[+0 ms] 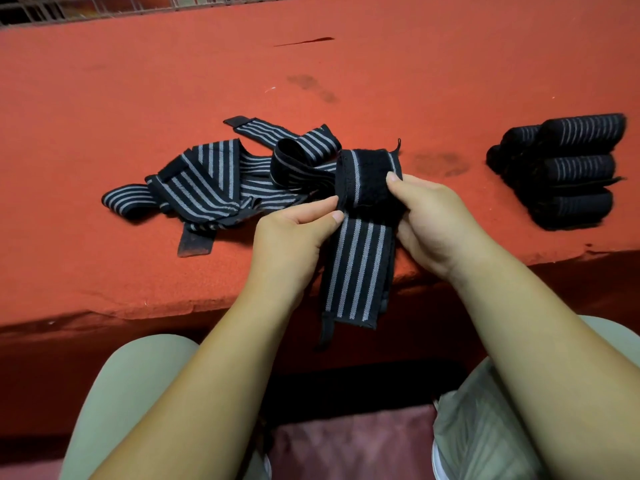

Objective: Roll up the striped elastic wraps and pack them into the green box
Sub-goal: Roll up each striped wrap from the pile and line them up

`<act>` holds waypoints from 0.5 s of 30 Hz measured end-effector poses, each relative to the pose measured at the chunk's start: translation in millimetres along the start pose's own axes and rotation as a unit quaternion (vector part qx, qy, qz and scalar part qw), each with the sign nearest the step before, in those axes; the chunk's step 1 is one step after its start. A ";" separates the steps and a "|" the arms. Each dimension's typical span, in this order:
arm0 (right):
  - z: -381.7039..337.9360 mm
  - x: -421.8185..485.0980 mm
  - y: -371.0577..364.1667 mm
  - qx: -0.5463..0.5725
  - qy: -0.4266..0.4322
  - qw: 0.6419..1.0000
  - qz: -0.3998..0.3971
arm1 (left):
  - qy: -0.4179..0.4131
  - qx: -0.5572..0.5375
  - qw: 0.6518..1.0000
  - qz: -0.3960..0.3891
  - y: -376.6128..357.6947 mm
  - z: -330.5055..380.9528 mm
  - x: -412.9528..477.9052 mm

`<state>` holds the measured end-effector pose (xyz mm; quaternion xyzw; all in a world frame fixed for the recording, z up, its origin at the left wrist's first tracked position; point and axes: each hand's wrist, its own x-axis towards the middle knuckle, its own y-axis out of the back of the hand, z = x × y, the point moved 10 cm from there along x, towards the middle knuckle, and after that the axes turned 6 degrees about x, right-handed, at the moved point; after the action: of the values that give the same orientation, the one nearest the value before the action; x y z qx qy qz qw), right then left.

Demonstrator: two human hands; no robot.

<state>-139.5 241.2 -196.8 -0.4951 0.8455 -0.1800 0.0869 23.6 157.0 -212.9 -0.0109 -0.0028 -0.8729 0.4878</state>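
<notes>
- striped wrap (356, 268) — black with grey stripes, held at the near edge of the table. its upper part is folded over into a black band between the two hands. the lower part hangs down past the table edge, with a thin black loop (325, 334) dangling from the bottom.
- left hand (294, 237): thumb and forefinger pinch the wrap's left edge at the fold.
- right hand (433, 220): fingers curl round the right side of the folded part, thumb on top.
- loose wraps (207, 178) — an unrolled, tangled heap on the table, just left of and behind the hands. one strap runs toward the held piece; cannot tell if they join.
- rolled wraps (568, 171): stacked bundles at the far right of the table, well apart from the hands.
- red cloth (138, 81) covers the table, with a dark smudge (440, 164) between the hands and the rolls.
- wire mesh (86, 8) at the top-left corner, beyond the table.
- pale trousers (131, 393) over the knees, below the table edge.
</notes>
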 end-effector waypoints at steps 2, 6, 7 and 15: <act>0.8 -1.2 -4.5 0.002 -0.002 1.000 -0.014 | -0.012 0.005 1.000 -0.001 -1.5 1.5 -0.5; 2.1 -1.9 -7.5 -0.023 0.000 0.999 -0.023 | -0.046 0.018 0.999 0.006 -8.0 14.9 -10.3; 2.5 -1.6 -6.6 -0.033 0.002 0.999 -0.019 | -0.053 0.026 0.998 0.010 -8.4 16.4 -11.2; -4.9 0.7 0.5 -0.118 0.034 0.992 -0.031 | -0.030 0.068 0.997 -0.028 -10.1 15.3 -7.9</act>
<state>-141.8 241.8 -192.4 -0.5211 0.8478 -0.0982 -0.0071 19.4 169.3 -197.8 -0.0037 -0.0771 -0.8834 0.4622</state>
